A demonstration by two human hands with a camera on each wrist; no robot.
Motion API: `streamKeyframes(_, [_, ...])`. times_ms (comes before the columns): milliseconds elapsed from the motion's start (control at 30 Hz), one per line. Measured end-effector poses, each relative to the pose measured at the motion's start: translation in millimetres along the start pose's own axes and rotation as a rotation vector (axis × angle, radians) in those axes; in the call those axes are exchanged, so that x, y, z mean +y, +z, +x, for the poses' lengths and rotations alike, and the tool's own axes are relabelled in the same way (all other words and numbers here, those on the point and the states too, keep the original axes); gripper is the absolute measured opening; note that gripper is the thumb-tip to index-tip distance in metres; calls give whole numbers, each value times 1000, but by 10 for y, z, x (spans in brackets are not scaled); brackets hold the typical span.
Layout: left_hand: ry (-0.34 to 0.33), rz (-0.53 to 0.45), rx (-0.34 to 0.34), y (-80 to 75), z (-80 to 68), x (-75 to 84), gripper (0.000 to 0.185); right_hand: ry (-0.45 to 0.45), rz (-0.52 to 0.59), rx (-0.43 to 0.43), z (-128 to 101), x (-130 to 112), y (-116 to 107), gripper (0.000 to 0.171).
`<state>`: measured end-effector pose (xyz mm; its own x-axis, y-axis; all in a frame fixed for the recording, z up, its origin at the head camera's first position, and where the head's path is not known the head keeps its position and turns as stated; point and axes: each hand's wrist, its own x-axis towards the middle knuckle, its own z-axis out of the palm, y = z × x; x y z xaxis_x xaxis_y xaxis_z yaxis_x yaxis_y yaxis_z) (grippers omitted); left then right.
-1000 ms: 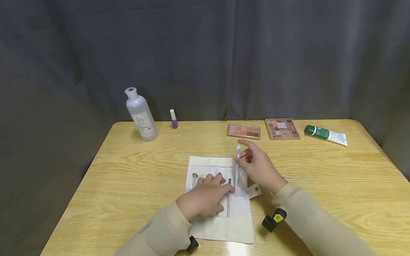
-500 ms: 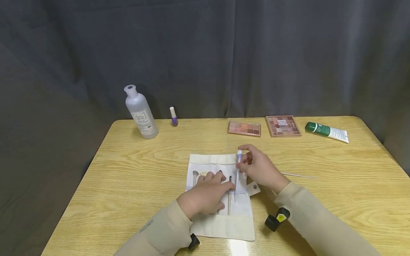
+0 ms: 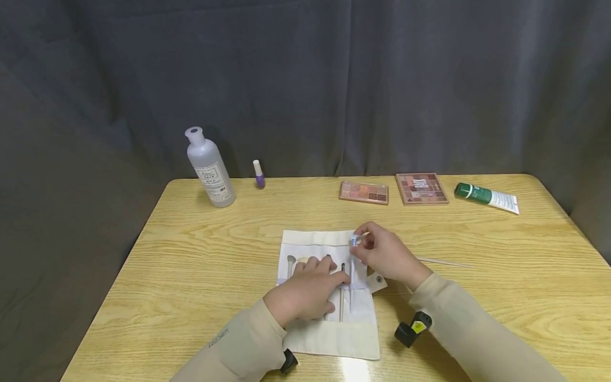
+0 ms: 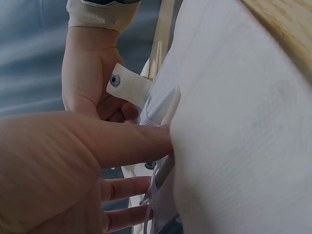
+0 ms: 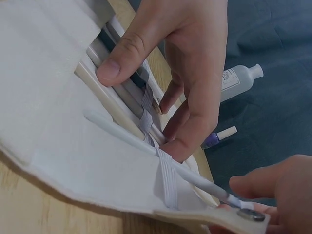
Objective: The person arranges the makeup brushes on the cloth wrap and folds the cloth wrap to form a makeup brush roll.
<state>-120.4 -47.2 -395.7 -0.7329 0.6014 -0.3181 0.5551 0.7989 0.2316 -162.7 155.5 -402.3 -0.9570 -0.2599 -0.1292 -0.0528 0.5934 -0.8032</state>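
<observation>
A cream cloth brush roll (image 3: 329, 329) lies open on the wooden table (image 3: 191, 265), with several brushes under its elastic band (image 5: 165, 175). My left hand (image 3: 324, 268) lies flat on the roll. Its thumb and straight fingers (image 5: 195, 63) press on the brush handles beside the band. My right hand (image 3: 357, 243) pinches the top end of a thin white brush (image 3: 351, 281), whose handle (image 5: 126, 134) runs under the band at the roll's right side. The roll's snap tab (image 3: 379, 279) sticks out below my right hand. In the left wrist view, the roll (image 4: 234, 136) fills the right side.
Along the table's far edge stand a clear bottle (image 3: 210, 167) and a purple nail polish (image 3: 259, 175). To their right lie two eyeshadow palettes (image 3: 364, 192) (image 3: 421, 189) and a green tube (image 3: 486, 197). A thin wooden stick (image 3: 444, 262) lies right of my right hand.
My right hand has come down toward me, sliding the white brush further under the elastic band. My left hand has stayed pressed on the roll.
</observation>
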Motion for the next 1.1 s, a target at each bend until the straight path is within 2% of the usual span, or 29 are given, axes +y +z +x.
streamKeyframes(267, [3,7,4,8,17,6,55,19,-106,-49,-42,-33,-6,20])
streamKeyframes(433, [3,5,6,3,15,10,56,-20,-185,-76,-87,-50,14,9])
streamKeyframes(633, [9,6,12,-17,7,22,55,-66,-244,-97,-132,-80,33,12])
streamKeyframes(967, [9,6,12,-23,-3,21,56,-91,-279,-116,-152,-43,44,12])
streamKeyframes(1100, [16,35,15,-16,-13,25,58,-119,-285,-109,-174,-11,32,10])
